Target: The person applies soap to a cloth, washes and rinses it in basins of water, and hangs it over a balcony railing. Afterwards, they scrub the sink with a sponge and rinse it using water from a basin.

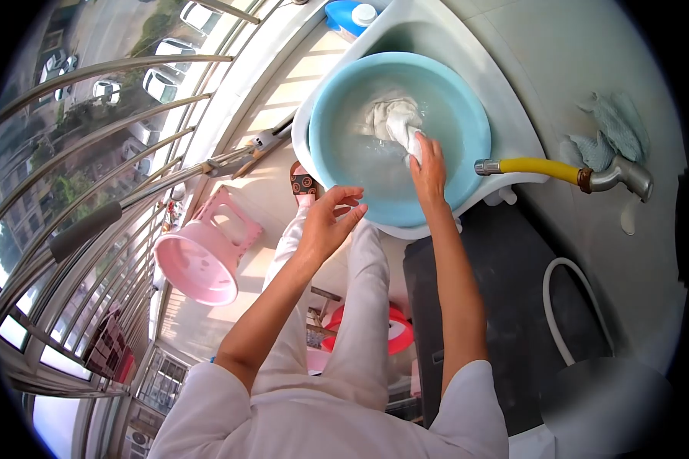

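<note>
A light blue basin [478,126] of cloudy water sits in a white sink [513,122]. My right hand [429,168] reaches over the basin, its fingers closed on a wet white cloth [394,118]. Part of the cloth is bunched up at the water's surface, and the rest hangs toward my fingers. Near the front left rim of the basin, my left hand [333,222] is held with its fingers loosely curved and the thumb apart, nothing in it.
A tap with a yellow hose [540,170] juts toward the basin from the right, beside hanging grey-blue cloths [608,130]. A blue bottle [351,17] stands behind the sink. To the left are a pink basin [199,264], a pink stool [230,222] and window bars [130,69].
</note>
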A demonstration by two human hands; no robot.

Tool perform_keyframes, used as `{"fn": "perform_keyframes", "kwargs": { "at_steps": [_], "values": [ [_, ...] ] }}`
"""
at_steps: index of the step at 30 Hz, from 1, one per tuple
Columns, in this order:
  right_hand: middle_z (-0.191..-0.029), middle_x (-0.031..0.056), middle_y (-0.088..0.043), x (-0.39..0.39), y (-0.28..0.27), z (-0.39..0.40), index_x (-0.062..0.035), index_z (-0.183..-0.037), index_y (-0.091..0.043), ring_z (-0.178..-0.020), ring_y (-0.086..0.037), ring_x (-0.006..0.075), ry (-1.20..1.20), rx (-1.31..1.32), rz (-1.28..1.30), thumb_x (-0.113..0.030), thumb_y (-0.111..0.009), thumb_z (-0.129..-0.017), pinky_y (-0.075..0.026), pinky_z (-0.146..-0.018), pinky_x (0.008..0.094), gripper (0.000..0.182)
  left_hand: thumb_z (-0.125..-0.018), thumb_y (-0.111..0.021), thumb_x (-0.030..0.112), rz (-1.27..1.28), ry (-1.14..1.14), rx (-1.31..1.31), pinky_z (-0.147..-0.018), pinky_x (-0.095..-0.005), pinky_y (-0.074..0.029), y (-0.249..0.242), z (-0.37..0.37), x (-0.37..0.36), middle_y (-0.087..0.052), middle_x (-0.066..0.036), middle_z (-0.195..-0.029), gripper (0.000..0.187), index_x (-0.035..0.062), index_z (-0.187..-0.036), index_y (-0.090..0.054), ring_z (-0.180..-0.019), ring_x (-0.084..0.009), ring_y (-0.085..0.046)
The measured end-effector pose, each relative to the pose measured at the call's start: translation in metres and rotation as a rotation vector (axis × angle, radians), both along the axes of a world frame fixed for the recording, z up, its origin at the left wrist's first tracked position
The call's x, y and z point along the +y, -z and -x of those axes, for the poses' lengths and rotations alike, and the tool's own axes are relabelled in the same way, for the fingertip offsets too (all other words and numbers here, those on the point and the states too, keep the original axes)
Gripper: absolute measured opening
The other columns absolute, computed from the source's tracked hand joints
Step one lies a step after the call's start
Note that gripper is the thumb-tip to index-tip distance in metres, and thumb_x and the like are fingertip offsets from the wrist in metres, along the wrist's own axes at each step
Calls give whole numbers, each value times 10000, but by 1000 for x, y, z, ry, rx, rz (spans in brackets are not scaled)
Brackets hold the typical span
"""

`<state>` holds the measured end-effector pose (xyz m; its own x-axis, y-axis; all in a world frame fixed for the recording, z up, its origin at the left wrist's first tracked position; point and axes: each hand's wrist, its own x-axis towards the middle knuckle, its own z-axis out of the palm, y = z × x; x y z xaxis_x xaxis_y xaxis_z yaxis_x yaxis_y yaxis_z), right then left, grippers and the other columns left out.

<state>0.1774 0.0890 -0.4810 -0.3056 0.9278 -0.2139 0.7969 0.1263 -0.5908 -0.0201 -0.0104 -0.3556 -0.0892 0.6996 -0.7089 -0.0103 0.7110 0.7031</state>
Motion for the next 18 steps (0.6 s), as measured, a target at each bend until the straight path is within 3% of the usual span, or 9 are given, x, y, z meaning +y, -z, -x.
{"fn": "perform_keyframes", "kwargs": {
  "at_steps": [2, 5, 9, 11, 14, 15, 18],
  "values": [
    [-1078, 137, -525, -5, 51, -10, -59, -1160, -548, -943, -545, 324, -49, -106, -69, -2, -613, -763, -461, -788, 433, 406, -867, -664, 172, 28, 8, -1, -884, -292, -487, 15, -1, -4, -633, -60, -1048, 314, 36, -1142, -595, -982, -144, -604],
    [-1059, 134, -540, -18, 86, -26, -85, -1056, -605, -931, -548, 316, -364, -195, -50, -71, -581, -799, -462, -791, 428, 258, -873, -650, 142, 26, 25, -5, -872, -287, -497, 38, -6, -11, -633, -63, -1037, 280, 34, -1125, -600, -952, -134, -609],
    [-1030, 161, -580, 9, 78, -38, -79, -1011, -607, -942, -557, 316, -125, -550, 202, -77, -579, -779, -448, -819, 441, 234, -868, -658, 177, 62, 71, 1, -859, -304, -502, 66, -21, -16, -629, -61, -1018, 305, 26, -1126, -596, -927, -139, -611],
    [-1034, 167, -587, 5, 67, -38, -60, -1027, -583, -953, -560, 333, 46, -315, 171, -60, -604, -747, -452, -812, 437, 281, -861, -670, 223, 111, 124, -19, -862, -315, -500, 71, -30, -11, -614, -62, -1045, 369, 31, -1163, -575, -938, -151, -606],
    [-1013, 164, -584, -5, -6, -17, -24, -1062, -539, -952, -565, 346, 160, 97, 131, -20, -635, -694, -457, -806, 395, 381, -850, -682, 299, 303, -102, -345, -882, -339, -488, 86, -49, -9, -561, -79, -1141, 518, 58, -1267, -492, -1012, -181, -576],
    [-1010, 151, -578, -11, -46, -7, -23, -1066, -538, -935, -568, 327, 232, 170, 183, -9, -637, -696, -458, -803, 369, 383, -855, -654, 408, 400, -213, -495, -927, -376, -464, 79, -55, -2, -496, -118, -1231, 644, 78, -1344, -395, -1084, -231, -534],
    [-985, 124, -562, -34, -131, 7, -36, -1096, -542, -888, -566, 286, 378, 305, 201, 31, -647, -687, -460, -763, 334, 428, -853, -596, 526, 526, -570, -997, -960, -427, -439, 81, -76, 2, -475, -157, -1256, 724, 75, -1365, -356, -1143, -291, -503]
  ]
}}
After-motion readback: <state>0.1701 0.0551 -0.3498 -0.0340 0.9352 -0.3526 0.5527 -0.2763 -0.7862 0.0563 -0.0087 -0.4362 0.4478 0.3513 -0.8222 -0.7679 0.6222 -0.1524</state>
